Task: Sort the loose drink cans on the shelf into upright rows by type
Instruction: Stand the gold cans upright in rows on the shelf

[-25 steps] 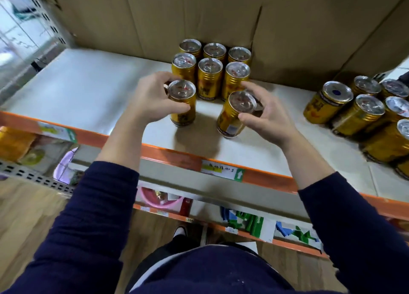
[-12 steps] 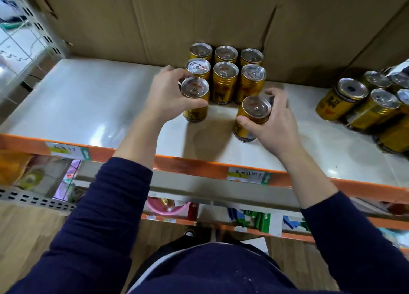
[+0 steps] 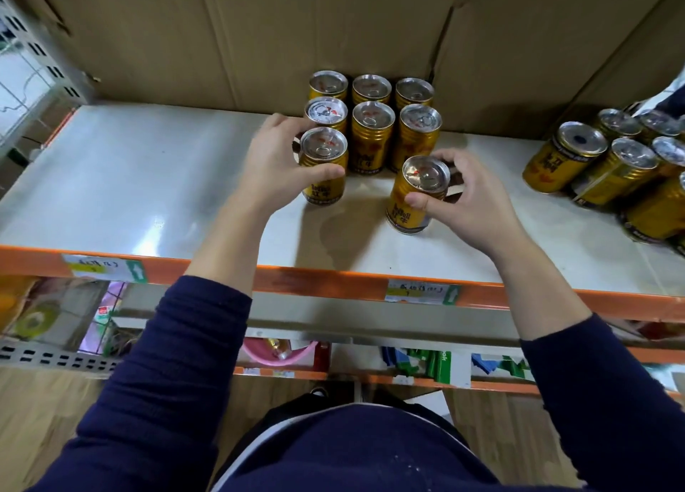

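Gripped in the left hand [image 3: 274,169], fingers curled round it: a gold can [image 3: 323,169], upright, just at 7 o'clock of the six-can block [image 3: 372,121]. Held near its rim by the right hand [image 3: 470,202]: a second gold can [image 3: 417,195], standing at the block's 5 o'clock. At 3 o'clock on the shelf [image 3: 148,180], loose cans [image 3: 611,165], clustered and leaning.

A single wide camera on my head looks forward and down, near the shelf [image 3: 129,180], its cardboard backing [image 3: 296,21] at top, the floor [image 3: 44,417] at the bottom edge.
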A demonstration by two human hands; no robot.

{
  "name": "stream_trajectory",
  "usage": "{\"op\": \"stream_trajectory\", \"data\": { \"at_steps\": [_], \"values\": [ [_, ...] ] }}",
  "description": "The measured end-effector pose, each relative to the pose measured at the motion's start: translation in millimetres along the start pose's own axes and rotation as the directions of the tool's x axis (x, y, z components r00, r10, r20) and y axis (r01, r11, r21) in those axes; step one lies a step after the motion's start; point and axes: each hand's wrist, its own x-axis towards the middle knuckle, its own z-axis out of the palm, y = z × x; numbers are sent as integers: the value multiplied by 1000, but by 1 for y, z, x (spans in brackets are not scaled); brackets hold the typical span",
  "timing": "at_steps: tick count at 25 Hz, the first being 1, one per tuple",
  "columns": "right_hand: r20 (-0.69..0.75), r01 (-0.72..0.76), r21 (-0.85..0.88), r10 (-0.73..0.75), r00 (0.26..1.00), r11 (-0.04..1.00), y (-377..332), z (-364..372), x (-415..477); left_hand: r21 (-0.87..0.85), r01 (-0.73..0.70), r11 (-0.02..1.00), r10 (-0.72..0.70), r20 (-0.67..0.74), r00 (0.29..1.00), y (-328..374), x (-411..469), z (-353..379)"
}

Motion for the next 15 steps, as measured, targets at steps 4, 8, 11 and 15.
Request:
{"op": "stream_trajectory", "data": {
  "at_steps": [4,8,11,15],
  "values": [
    [-42,-28,-207,20,999,978,-10,0,7,73,67,995,-69,14,998,-17,-30,9],
    [-22,87,-217,-94,995,972,-32,8,22,440,61,896,-98,61,993,-37,-59,14],
    [-16,163,-200,-170,985,966,-46,23,37,437,40,899,-56,24,998,-38,-64,15],
    [-30,158,-176,-165,986,972,-49,35,44,426,57,903,-67,8,998,-38,-65,16]
  ]
}}
